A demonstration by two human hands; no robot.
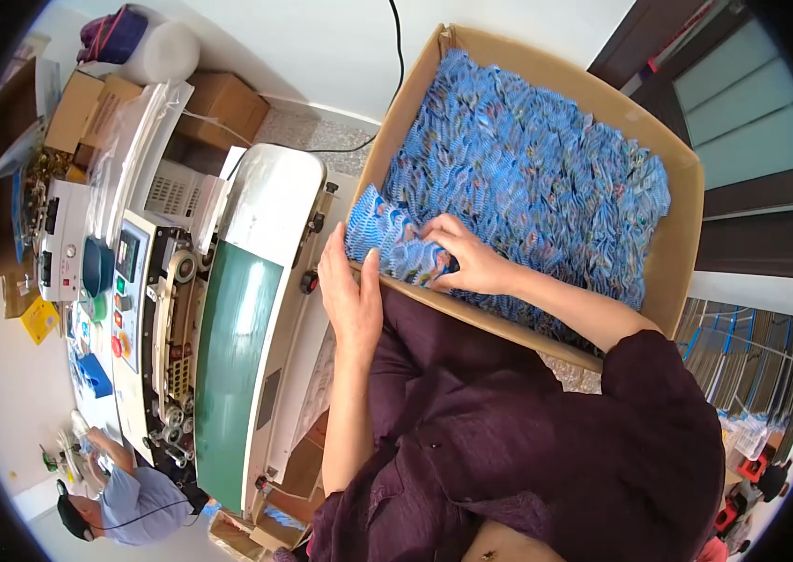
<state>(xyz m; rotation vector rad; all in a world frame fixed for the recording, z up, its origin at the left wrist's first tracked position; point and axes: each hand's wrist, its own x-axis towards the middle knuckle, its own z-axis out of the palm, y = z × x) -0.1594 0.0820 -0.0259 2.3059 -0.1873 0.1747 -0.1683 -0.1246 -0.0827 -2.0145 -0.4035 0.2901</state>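
A large cardboard box (682, 234) holds many blue-and-white patterned plastic packets (537, 169), standing tightly packed in wavy rows. My left hand (351, 304) straddles the box's near left corner, fingers along the outside of the left wall and thumb on the near side. Inside that corner, my right hand (466, 255) is closed on some blue packets (406, 245), thumb towards me and fingers over the far side. How many packets it grips is hidden.
To my left stands a machine with a green conveyor belt (239, 328) and a control panel (129, 290). Beyond it, a co-worker in a light shirt (139, 506) works at a table. Brown cartons (223, 108) sit by the wall, and flat stacked cardboard (752, 351) is at the right.
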